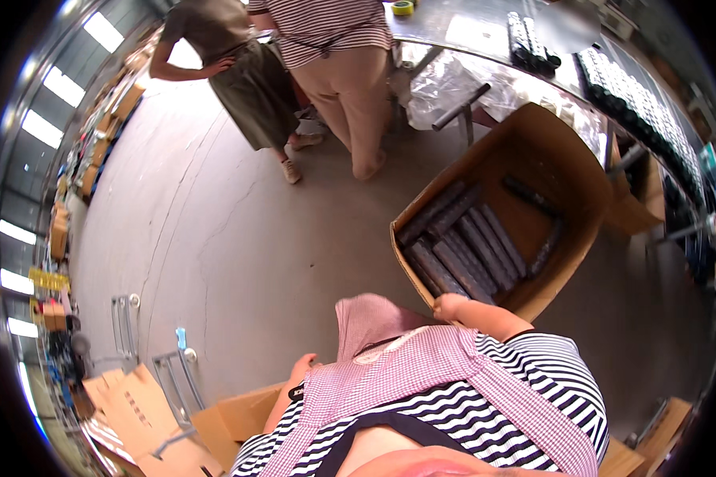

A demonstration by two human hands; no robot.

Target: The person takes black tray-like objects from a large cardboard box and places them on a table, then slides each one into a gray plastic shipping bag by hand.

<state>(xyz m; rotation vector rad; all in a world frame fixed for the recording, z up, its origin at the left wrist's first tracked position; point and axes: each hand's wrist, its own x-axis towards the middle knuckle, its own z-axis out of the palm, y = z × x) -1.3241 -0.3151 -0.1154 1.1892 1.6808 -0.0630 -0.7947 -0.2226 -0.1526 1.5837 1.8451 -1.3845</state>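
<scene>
Right hand (451, 307) pinched the brown cardboard box's (569, 155) near rim, probably for steadiness; left hand (303, 368) closure was indeterminable.

A tall-sided brown cardboard box (561, 143) is open at the top. Dark tube-shaped packs (477, 248) lie on their sides inside it, most grouped close together toward the box's left; one lies apart toward the box's far side, another nearer the box's right wall.
</scene>
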